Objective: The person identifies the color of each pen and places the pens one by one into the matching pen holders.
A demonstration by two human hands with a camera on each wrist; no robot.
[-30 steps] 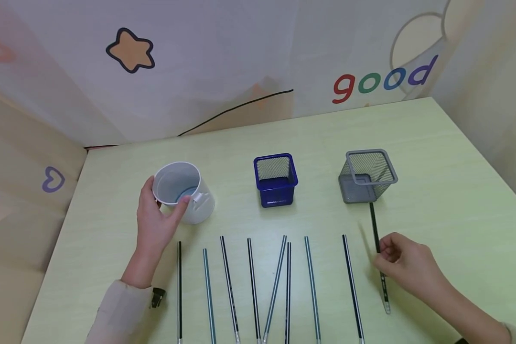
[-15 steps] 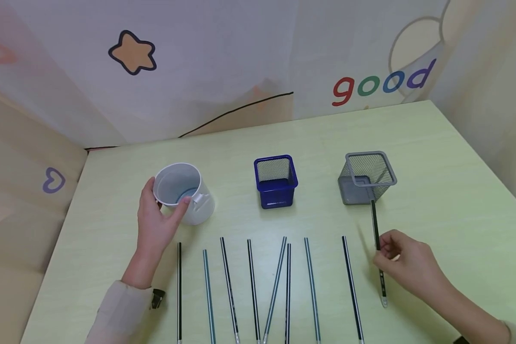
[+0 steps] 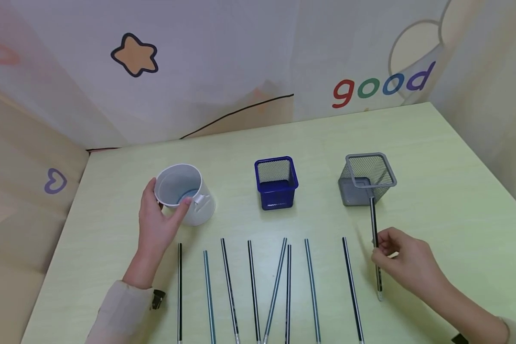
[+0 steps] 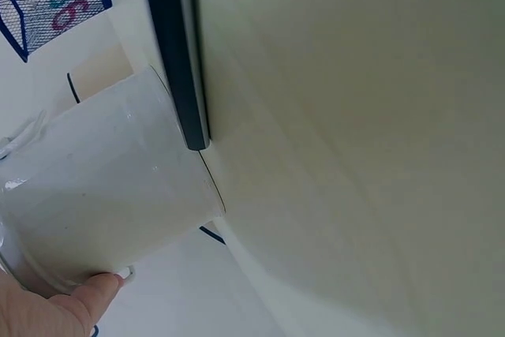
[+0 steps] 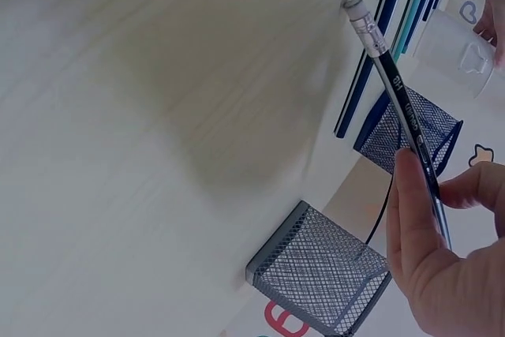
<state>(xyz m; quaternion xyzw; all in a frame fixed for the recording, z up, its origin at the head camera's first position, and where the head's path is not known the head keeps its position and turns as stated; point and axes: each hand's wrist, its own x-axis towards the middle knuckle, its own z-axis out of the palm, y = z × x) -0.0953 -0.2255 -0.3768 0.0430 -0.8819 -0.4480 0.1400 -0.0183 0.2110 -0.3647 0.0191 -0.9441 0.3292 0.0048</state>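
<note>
My left hand (image 3: 158, 224) grips a white plastic cup (image 3: 204, 210) at the left, fingers round the far side of its rim and thumb on the near side. In the left wrist view, the thumb (image 4: 95, 297) shows at the cup's rim. My right hand (image 3: 406, 258) pinches a black striped pencil (image 3: 373, 217) between thumb and fingers. The pencil's eraser (image 5: 357, 9) points back toward me, and its far end overlaps the base of the grey mesh pencil holder (image 3: 356, 192) in the head view. This holder stands upright.
A blue mesh pencil holder (image 3: 277, 198) stands between the cup and the grey holder. Several black and teal pencils (image 3: 313, 286) lie spread along the front of the pale table (image 3: 447, 205). A printed wall (image 3: 223, 57) rises behind the table's back edge.
The pencil in my right hand has shifted slightly forward and left, its eraser end swinging left. The left hand and cup keep their place while the head view tilts slightly up.
</note>
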